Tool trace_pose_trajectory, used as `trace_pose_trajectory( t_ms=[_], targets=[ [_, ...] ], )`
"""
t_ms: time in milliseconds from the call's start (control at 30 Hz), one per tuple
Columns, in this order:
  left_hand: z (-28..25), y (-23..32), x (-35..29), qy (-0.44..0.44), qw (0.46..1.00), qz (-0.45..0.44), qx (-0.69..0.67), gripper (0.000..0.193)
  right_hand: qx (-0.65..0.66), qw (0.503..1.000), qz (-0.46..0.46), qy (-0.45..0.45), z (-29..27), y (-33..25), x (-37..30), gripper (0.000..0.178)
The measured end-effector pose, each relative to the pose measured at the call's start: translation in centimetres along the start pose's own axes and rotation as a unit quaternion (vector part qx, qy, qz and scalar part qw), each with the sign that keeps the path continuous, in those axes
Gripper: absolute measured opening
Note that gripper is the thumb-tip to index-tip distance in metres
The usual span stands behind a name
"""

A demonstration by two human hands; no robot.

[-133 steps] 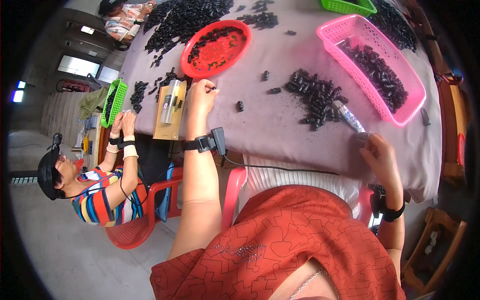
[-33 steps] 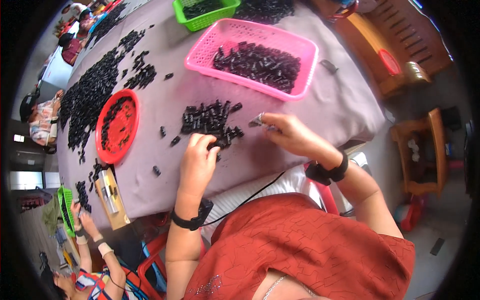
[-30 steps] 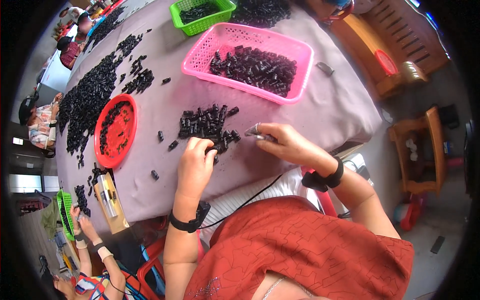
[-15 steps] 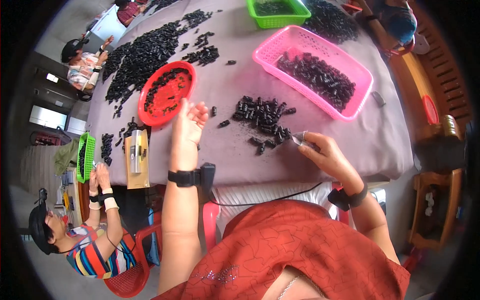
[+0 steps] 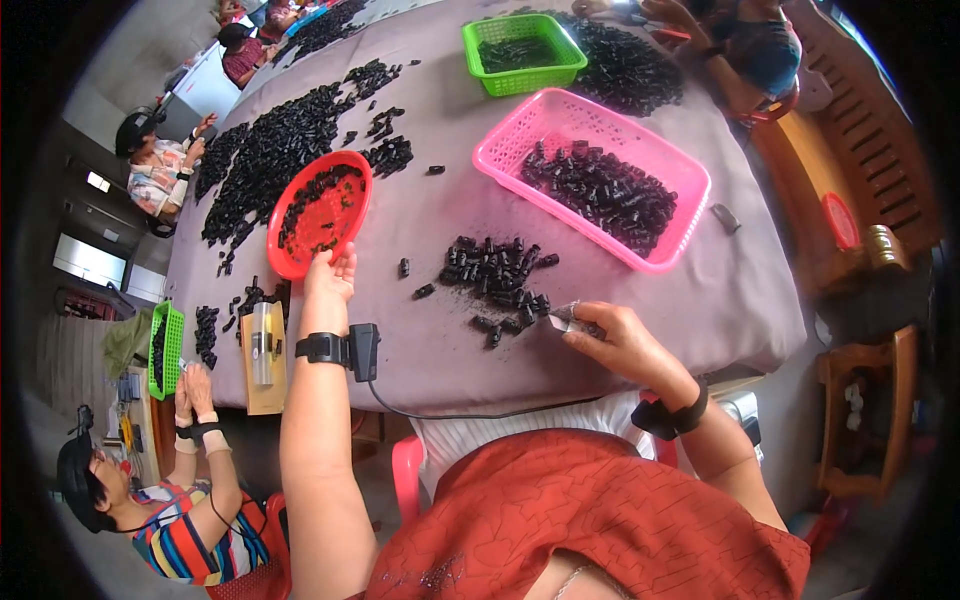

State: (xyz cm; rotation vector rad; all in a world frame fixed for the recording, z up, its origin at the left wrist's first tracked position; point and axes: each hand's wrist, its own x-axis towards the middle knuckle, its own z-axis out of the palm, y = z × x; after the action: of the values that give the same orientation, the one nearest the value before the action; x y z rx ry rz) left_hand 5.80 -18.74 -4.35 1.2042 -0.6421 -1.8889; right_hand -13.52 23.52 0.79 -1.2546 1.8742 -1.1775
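My left hand (image 5: 333,274) is palm up at the near rim of a red oval tray (image 5: 357,215), its fingers loosely curled and apart, with nothing visible in them. Black short cylindrical pieces and small scraps lie in that tray. My right hand (image 5: 610,335) pinches a small silvery metal blade (image 5: 560,319), whose tip points at the near edge of a loose pile of black cylindrical pieces (image 5: 492,268). Dark dust is scattered around this pile. Beyond it stands a pink perforated basket (image 5: 640,140), partly filled with the same black pieces.
Large heaps of black pieces (image 5: 270,150) cover the table's far left. A green basket (image 5: 525,75) stands at the back. A clear tube (image 5: 262,345) lies on a tan envelope at left. Co-workers sit around the table, one (image 5: 195,520) at near left. A cable runs from my left wristband.
My left hand has moved left, from beside the red tray onto its near rim. The right hand still pinches the blade by the pile. The whole view has shifted slightly.
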Motion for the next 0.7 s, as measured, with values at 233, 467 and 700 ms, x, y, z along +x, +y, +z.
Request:
trace_pose_trajectory(
  t_ms=[233,467,700],
  targets=[
    [7.8,2.7,-2.3,-0.114,0.989,0.028,0.089,0.026,0.007,1.0,-0.001,-0.007,-0.1,0.2,0.2,0.023],
    [21.4,1.3,-2.9,-0.208,0.962,0.019,0.178,0.022,-0.011,0.999,-0.032,0.005,-0.3,0.8,0.3,0.024],
    [32.1,-4.1,-0.8,-0.287,0.931,0.021,0.223,0.02,-0.014,0.999,-0.045,-0.011,-0.6,1.7,0.4,0.025]
  ],
)
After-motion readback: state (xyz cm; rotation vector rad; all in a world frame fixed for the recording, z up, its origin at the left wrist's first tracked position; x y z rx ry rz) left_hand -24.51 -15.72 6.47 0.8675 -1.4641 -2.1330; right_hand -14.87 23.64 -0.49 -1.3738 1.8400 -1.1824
